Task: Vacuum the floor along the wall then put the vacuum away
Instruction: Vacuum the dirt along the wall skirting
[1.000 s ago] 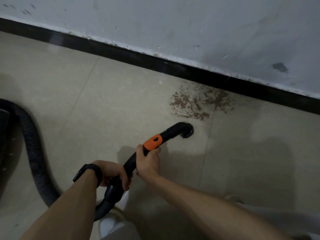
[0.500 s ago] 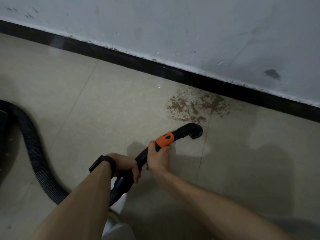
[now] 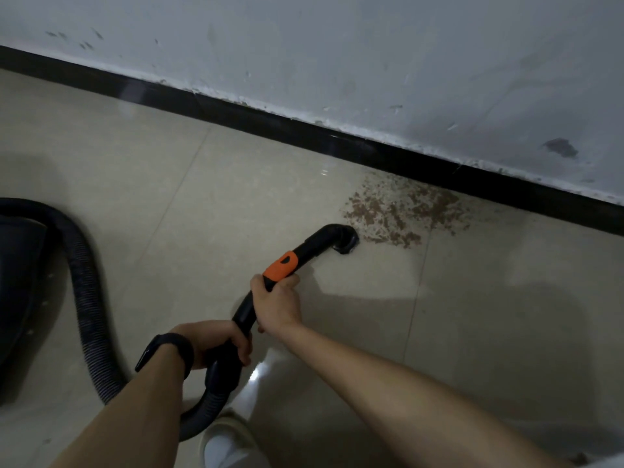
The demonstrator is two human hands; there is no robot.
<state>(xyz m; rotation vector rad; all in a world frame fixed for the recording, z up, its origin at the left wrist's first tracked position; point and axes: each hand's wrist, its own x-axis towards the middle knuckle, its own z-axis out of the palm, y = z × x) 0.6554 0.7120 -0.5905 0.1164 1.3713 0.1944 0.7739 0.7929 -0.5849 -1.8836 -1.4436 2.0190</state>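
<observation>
Running off the left edge, the vacuum body shows only a dark, blurred flank — its ribbed hose dips behind the left forearm. The left hand grips the hose cuff, and the right hand grips the wand under its orange collar. The nozzle, its mouth hidden, sits just beside brown debris along the baseboard.

Left: hose and vacuum body block.
Ahead: wall stops reach.
Right: floor open past wand.

Vacuum body runs off the left edge (just a dark bulk); shoe cut by the bottom edge.
</observation>
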